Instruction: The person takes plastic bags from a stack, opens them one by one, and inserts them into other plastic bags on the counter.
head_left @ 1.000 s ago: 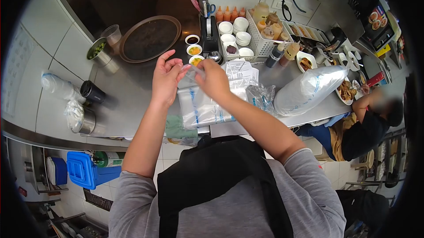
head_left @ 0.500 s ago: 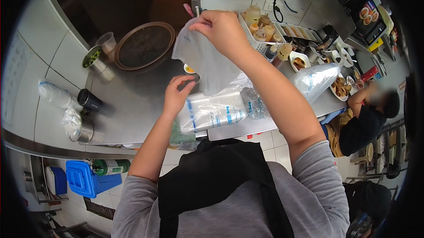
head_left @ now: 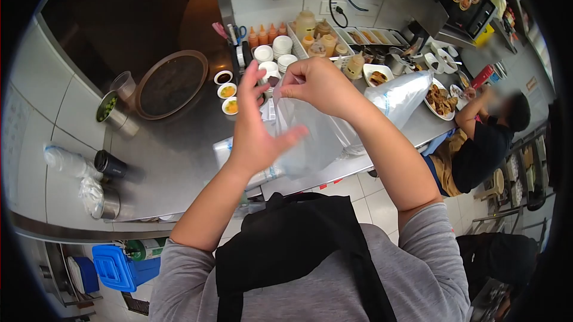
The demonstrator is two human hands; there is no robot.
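Observation:
My right hand [head_left: 316, 86] pinches the top edge of a thin translucent plastic bag [head_left: 313, 140], which hangs below it over the front of the steel counter [head_left: 155, 161]. Just left of the bag, my left hand [head_left: 255, 128] is raised with its fingers spread, the thumb overlapping the bag's side. Beneath the bag, a clear plastic pack with blue print [head_left: 222, 152] lies partly hidden at the counter's front. Three small cups sit beyond my left hand, one with dark sauce [head_left: 223, 78] and two with yellow-orange contents [head_left: 227, 91].
A round brown tray [head_left: 173, 85] and a metal pot of green pieces [head_left: 113, 113] are at the left. Farther back stand stacked white cups [head_left: 282, 45] and a basket of sauce bottles [head_left: 305, 23]. At the right, a person [head_left: 492, 137] is beside a plate of food [head_left: 441, 104].
The view has shifted, showing more cups and bottles at the back. My left hand has risen to the bag's side with fingers spread. The bag has moved lower with my right hand.

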